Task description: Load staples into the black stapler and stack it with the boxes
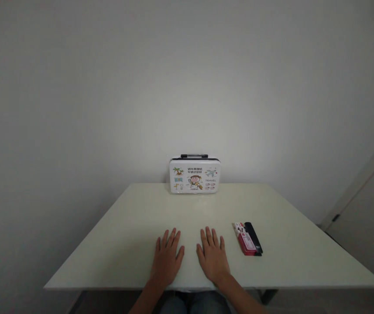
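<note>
Head view looks down on a pale rectangular table [124, 244], with everything placed from it. At its near edge the left hand [166, 257] and right hand [212, 257] lie flat, palms down, fingers spread and straight, holding nothing. Just right of the right hand, not touching it, lies a small red-and-white flat packet [245, 239] with a slim black bar-shaped object [254, 238] against its right side. At the table's far edge, against the grey wall [187, 78], a white hard-shell mini case with cartoon print [194, 176] stands upright, black handle on top. The packet looks light and thin, probably best pinched by its long edges.
</note>
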Motion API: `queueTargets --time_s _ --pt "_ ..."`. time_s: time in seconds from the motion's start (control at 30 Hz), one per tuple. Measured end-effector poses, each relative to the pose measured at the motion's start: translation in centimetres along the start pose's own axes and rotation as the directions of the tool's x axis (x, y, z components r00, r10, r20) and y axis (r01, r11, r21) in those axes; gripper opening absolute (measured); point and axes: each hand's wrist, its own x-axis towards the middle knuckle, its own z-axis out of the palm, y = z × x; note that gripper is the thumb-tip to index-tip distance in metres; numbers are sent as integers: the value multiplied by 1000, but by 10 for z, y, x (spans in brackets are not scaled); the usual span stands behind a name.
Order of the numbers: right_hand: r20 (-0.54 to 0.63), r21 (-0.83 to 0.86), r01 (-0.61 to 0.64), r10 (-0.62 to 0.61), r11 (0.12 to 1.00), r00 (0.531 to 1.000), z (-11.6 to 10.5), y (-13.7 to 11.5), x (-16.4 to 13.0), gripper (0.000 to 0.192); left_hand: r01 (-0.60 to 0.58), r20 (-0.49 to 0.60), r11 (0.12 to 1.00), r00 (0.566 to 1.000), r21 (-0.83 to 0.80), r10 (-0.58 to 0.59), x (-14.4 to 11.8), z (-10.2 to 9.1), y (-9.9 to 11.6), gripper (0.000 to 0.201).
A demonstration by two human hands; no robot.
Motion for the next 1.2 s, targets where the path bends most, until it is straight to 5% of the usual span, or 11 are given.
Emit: queueTargets --time_s 1.2 --pt "-20 28 13 -13 1000 1000 0 0 -1 63 8 24 1000 1000 -25 -8 1 -3 1 55"
